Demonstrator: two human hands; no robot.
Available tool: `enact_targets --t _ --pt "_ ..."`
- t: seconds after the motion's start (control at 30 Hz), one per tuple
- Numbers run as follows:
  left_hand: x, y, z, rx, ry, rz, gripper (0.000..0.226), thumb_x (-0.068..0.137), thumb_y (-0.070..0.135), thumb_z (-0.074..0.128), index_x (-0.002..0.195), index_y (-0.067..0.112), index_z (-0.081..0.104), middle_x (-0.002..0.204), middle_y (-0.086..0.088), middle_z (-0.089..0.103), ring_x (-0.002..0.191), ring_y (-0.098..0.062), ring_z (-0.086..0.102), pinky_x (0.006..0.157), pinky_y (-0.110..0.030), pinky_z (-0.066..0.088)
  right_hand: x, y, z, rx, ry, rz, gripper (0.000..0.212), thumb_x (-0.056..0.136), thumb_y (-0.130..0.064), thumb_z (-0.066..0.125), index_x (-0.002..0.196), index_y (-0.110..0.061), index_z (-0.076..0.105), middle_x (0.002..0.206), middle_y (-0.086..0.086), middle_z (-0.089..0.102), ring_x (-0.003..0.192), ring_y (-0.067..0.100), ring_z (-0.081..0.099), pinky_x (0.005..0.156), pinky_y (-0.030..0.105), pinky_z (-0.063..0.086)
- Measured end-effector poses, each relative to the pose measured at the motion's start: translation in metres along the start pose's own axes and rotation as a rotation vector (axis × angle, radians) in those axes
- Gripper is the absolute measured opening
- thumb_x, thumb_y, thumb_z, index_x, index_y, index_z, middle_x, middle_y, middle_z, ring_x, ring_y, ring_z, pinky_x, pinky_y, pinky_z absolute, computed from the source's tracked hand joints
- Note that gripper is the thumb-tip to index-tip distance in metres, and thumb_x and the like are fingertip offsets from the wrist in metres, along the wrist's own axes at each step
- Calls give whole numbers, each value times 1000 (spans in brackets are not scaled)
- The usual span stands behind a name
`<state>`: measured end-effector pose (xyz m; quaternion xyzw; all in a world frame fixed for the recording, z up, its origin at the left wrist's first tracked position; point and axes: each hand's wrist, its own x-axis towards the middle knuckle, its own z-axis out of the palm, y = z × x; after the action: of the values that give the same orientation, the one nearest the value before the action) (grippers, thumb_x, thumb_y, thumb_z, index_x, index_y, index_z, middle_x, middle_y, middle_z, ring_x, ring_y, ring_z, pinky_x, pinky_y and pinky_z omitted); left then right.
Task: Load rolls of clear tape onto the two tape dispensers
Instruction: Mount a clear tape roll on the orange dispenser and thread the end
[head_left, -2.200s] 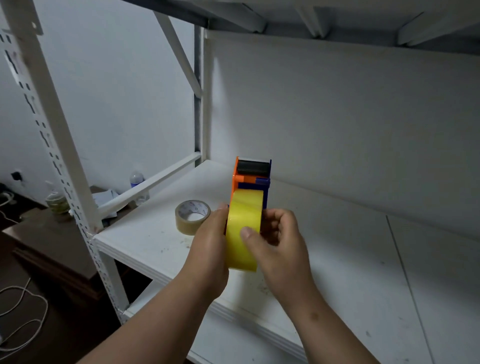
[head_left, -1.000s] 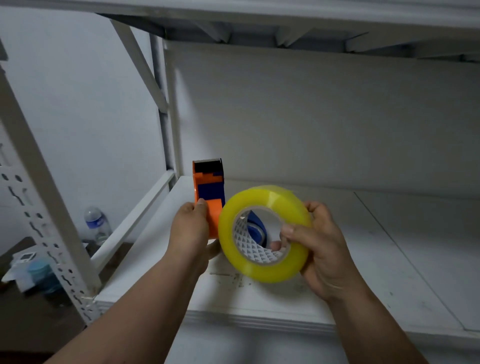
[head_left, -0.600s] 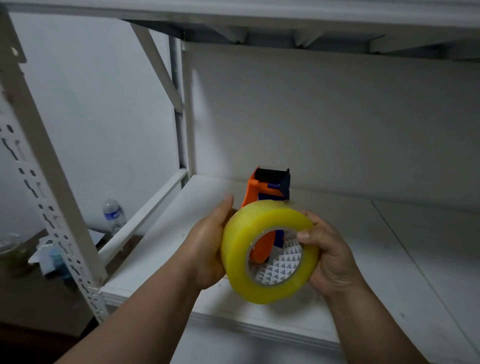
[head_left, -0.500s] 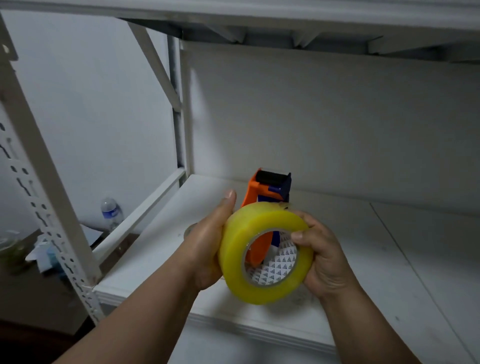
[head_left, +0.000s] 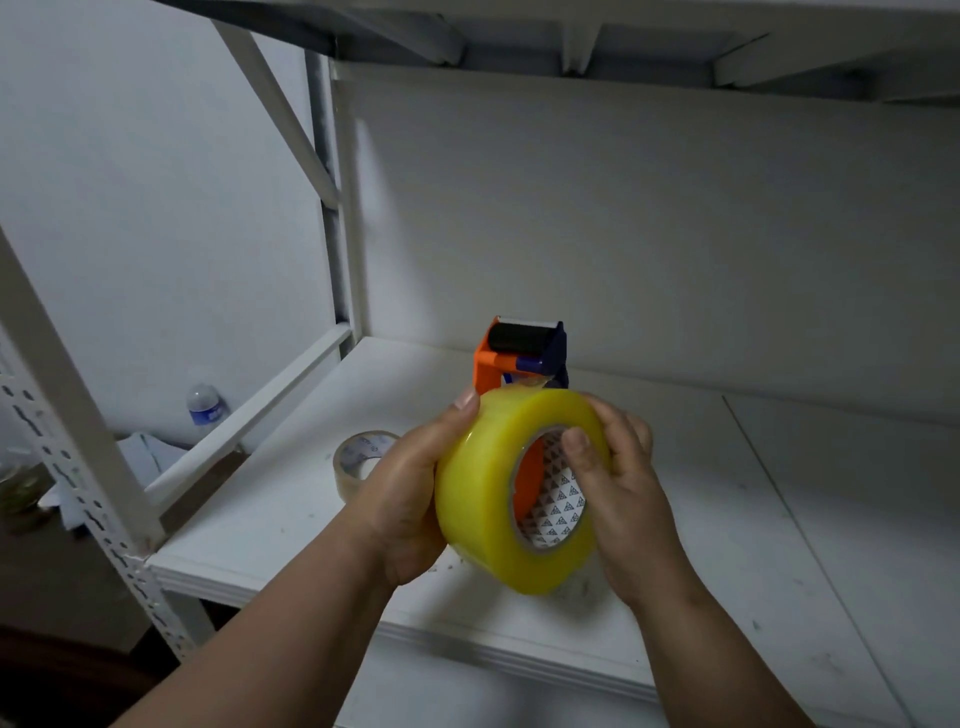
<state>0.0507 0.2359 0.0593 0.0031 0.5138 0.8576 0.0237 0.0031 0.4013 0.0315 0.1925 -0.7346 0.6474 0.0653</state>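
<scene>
A fat yellow-tinted roll of clear tape (head_left: 485, 483) sits over the hub of an orange and blue tape dispenser (head_left: 524, 356), both held in the air above the white shelf (head_left: 727, 519). My left hand (head_left: 410, 488) cups the roll's left side; whether it also grips the dispenser's handle is hidden. My right hand (head_left: 618, 493) holds the roll's right rim, thumb hooked into the patterned core. The dispenser's black roller sticks up behind the roll. A loose tape end lies near the roller.
A second, thinner roll of clear tape (head_left: 361, 457) lies flat on the shelf, left of my hands. A white rack post (head_left: 62, 410) and side rail stand at the left. A water bottle (head_left: 205, 408) and papers lie beyond the rail.
The roll has turned more edge-on and sits closer over the dispenser. Both hands stay on it. The view has shifted, bringing the second roll on the shelf into sight.
</scene>
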Motion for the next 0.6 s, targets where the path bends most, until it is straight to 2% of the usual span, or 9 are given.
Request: enact_targets --t 0.07,0.1,0.17,0.23,0.37,0.43,0.5,0.6 --pt "-2 -3 6 -27 -12 16 47 78 43 55 112 16 70 100 -13 77 86 -27 75 74 -39 62 1 2 -3 -169 27 -37 45 65 -90 36 105 -72 44 116 -17 37 106 -15 47 87 2 38" --pt "-3 -4 8 -52 -27 15 45 78 42 55 110 14 70 96 -13 78 82 -27 76 71 -39 63 1 4 -6 -231 34 -58 47 66 -91 31 107 -72 42 113 -16 37 103 -16 46 82 -1 37" --pt "-5 -7 10 -84 -39 7 42 77 38 55 105 10 70 83 -13 78 70 -24 75 61 -35 62 0 9 -9 -351 31 -104 55 69 -90 23 116 -65 39 111 -14 40 98 -14 48 76 4 39" --pt "-6 -6 10 -69 -35 10 40 76 37 56 100 10 70 77 -12 77 64 -23 75 55 -32 61 -2 11 -9 -428 31 -122 60 73 -86 19 123 -58 34 116 -14 44 93 -6 52 76 16 44" --pt "-6 0 2 70 -62 -20 36 76 45 67 97 19 80 103 -13 77 91 -28 74 78 -39 61 -4 11 -3 -459 35 -130 45 87 -64 26 128 -47 36 122 -11 48 97 10 57 80 42 54" --pt "-5 1 -2 137 -75 -42 34 75 44 69 96 20 80 108 -18 74 96 -31 72 85 -43 58 -5 8 3 -409 50 -125 35 91 -55 35 125 -46 36 114 -8 54 95 13 61 79 45 55" --pt "-4 4 -4 195 -83 -40 40 70 45 72 97 15 78 110 -25 71 95 -35 68 87 -45 54 -5 5 10 -359 73 -114 24 95 -43 44 113 -52 32 102 -13 57 89 11 63 77 43 55" --pt "-3 10 -11 262 -109 -32 36 77 42 66 98 14 75 103 -21 68 93 -33 64 84 -43 52 -2 1 25 -380 97 -123 14 96 -37 46 108 -43 42 108 -8 58 92 12 64 80 44 55"
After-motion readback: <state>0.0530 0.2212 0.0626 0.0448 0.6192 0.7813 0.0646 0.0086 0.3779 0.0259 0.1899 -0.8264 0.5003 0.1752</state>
